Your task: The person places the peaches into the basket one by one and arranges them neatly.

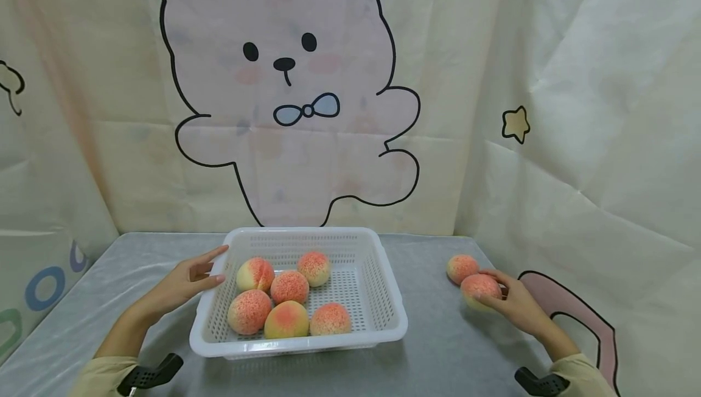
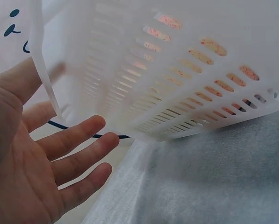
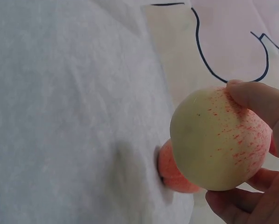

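Note:
My right hand (image 1: pixel 515 302) grips a round red-and-cream peach (image 3: pixel 214 140) between thumb and fingers, at the right of the table in the head view. This peach is held up off the cloth, its shadow below it. Just behind it another peach (image 1: pixel 462 268) sits on the table. A white plastic basket (image 1: pixel 397 318) with slotted walls stands in the middle and holds several peaches (image 1: pixel 289 287). At its left side is my left hand (image 1: pixel 183 281), thumb and index finger reaching over the rim. The other fingers spread outside the slotted wall (image 2: pixel 176 84), fairly straight.
A grey cloth (image 1: pixel 443 348) covers the table. Behind it hangs a cream curtain (image 1: pixel 438 190) with a cartoon animal on it, and further curtain panels close in the left and right sides. The basket's back edge lies close to the rear curtain.

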A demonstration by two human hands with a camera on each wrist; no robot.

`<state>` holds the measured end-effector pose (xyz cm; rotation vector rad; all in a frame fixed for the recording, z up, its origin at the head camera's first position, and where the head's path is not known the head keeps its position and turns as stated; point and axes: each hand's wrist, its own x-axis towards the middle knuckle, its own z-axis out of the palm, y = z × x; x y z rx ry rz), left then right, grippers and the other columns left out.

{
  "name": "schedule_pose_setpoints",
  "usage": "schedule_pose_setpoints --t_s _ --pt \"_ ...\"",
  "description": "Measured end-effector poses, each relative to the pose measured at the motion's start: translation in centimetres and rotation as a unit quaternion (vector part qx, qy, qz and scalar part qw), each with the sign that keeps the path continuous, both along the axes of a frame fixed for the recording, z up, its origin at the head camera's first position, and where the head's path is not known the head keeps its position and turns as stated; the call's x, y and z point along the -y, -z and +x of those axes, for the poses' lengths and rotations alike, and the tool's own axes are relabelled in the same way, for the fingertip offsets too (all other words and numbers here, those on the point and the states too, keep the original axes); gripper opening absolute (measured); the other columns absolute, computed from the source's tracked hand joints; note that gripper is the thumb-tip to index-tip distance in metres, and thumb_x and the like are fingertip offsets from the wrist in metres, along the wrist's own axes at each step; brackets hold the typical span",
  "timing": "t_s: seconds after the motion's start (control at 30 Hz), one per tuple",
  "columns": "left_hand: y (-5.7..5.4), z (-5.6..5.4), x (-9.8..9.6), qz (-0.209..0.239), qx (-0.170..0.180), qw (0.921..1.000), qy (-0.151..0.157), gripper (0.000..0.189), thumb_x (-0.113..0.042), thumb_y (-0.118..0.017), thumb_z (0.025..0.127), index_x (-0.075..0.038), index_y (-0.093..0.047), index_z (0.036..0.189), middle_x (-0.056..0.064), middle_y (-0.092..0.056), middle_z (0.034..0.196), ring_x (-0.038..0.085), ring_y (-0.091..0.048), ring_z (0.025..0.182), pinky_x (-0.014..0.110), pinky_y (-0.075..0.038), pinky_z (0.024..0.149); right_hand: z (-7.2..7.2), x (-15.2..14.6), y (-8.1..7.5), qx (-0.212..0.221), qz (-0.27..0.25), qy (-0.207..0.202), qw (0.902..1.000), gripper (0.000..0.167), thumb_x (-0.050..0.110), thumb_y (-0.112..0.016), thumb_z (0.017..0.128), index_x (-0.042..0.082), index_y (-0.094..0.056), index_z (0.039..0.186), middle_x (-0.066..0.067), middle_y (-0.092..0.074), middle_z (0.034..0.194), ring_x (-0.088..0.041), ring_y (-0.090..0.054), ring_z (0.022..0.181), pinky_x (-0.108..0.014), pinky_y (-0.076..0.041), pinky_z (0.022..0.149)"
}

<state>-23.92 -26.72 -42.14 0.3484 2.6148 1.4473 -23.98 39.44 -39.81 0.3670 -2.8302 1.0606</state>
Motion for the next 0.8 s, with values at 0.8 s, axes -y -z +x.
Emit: schedule_pose_setpoints --t_s 0.8 --pt "0.0 0.0 -0.2 -0.006 -0.003 1.0000 -0.004 0.078 -0.032 -0.061 0.101 -0.010 -0.018 0.162 0.032 -0.044 0.153 0.042 -0.059 0.127 0.058 -0.055 0.093 0.8 6.4 -3.8 -0.052 -0.035 -0.094 0.9936 0.054 0.013 -0.073 0.092 0.003 -0.053 0.141 -0.020 -0.064 0.126 0.003 -0.061 0.094 -0.024 -0.053 0.071"
